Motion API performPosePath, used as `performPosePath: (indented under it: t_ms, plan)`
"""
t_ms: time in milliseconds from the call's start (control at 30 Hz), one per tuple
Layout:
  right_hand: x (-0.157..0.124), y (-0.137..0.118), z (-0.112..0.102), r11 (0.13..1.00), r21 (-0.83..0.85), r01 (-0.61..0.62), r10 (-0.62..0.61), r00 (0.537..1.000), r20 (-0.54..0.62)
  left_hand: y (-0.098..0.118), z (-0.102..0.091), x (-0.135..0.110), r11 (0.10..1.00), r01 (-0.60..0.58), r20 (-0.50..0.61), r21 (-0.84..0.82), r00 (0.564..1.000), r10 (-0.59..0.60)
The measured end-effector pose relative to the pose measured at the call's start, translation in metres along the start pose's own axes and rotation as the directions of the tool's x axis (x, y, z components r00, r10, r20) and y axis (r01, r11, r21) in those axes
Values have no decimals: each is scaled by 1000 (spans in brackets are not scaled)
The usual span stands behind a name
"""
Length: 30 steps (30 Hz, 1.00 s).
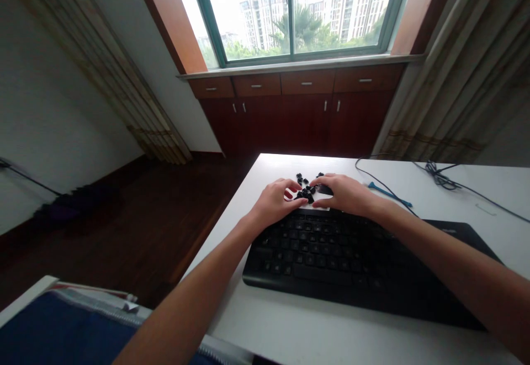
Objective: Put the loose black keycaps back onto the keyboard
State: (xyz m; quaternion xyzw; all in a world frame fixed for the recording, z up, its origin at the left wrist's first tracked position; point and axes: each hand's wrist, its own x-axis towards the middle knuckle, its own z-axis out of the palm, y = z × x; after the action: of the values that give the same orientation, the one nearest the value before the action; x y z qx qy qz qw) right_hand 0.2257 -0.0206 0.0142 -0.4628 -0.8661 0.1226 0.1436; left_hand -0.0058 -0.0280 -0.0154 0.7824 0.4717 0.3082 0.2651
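Note:
A small pile of loose black keycaps (306,194) lies on the white table behind the black keyboard (323,265). My left hand (276,199) curves around the pile's left side, with thumb and fingers apart. From the right, my right hand (342,192) curves toward the same pile, its thumb spread away from the fingers. Fingertips of both hands are close to the keycaps or touching them; which, I cannot tell. Under my right hand a dark flat piece shows, partly hidden. My right forearm covers part of the keyboard's right side.
On the white table (244,310), a blue slim tool (389,192) lies right of my right hand. A black cable (443,177) is bundled at the back right, near a thin bent wire (485,209). Dark blue fabric (62,329) is at the lower left.

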Motion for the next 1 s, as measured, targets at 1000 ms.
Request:
performPosePath:
  t_ms: [1000]
  plan:
    - [-49,-33,-8,994,106,-32,43,993,-111,7,10,-4,996,-63,-105,57,992,68]
